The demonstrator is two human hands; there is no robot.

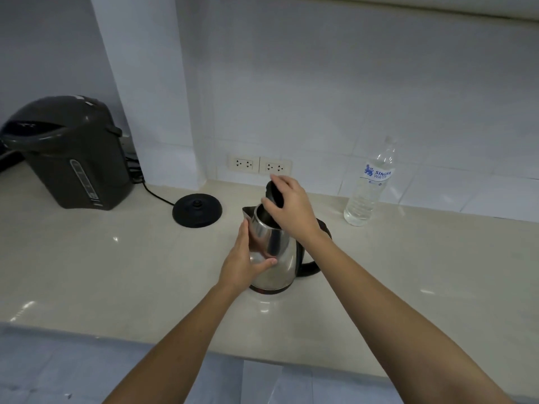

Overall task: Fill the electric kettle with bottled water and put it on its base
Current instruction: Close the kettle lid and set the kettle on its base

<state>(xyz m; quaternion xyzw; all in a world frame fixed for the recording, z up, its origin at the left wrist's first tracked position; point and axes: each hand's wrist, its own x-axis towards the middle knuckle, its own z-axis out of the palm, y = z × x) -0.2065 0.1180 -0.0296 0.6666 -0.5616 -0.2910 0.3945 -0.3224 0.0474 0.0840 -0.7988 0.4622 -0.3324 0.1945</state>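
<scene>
A steel electric kettle (277, 255) with a black handle stands on the counter, off its base. My left hand (246, 258) is wrapped around the kettle's left side. My right hand (287, 207) grips the black lid (274, 190), which is tilted up so the kettle's mouth shows. The round black base (197, 210) lies on the counter to the left of the kettle, its cord running left. A clear, capped water bottle (370, 183) with a blue label stands upright to the right, near the wall.
A dark hot-water dispenser (70, 153) sits at the back left of the beige counter (116, 272). Two wall sockets (259, 164) are behind the kettle. The counter's front edge runs close below my forearms.
</scene>
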